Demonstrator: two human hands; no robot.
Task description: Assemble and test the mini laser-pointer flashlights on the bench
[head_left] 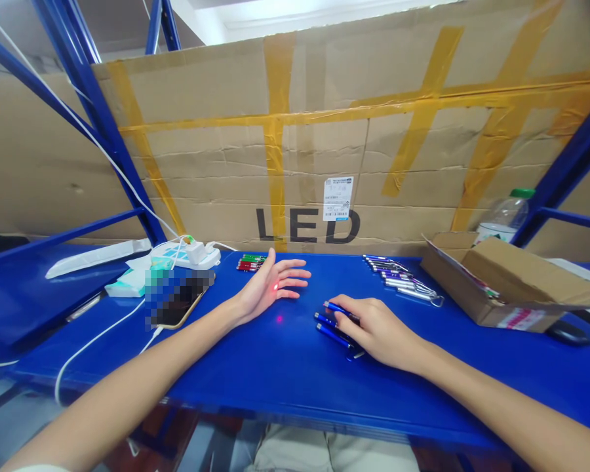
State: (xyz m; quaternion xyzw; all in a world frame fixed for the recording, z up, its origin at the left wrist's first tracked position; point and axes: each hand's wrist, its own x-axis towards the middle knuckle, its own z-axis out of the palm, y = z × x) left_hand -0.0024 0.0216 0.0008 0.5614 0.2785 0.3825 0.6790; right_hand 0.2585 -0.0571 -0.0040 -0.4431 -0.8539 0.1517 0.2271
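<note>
My right hand [378,331] pinches a blue laser pointer [340,309] between thumb and fingers, its tip aimed left. Two more blue laser pointers [333,335] lie just under that hand, partly hidden by it. My left hand [270,288] is raised a little above the table, palm turned to the right, fingers spread and holding nothing. A bright red light spot [276,286] falls on its palm, and a fainter red spot [280,319] shows on the blue tabletop [255,367]. Behind my left hand lie small red and green pen-like sticks [248,263].
A row of purple and silver pen-like sticks [398,276] lies at the back right, beside an open cardboard box [486,288]. At left are a phone [189,298], a tissue pack [125,283], a power strip [204,255] and white cables. A large cardboard sheet [216,177] stands behind.
</note>
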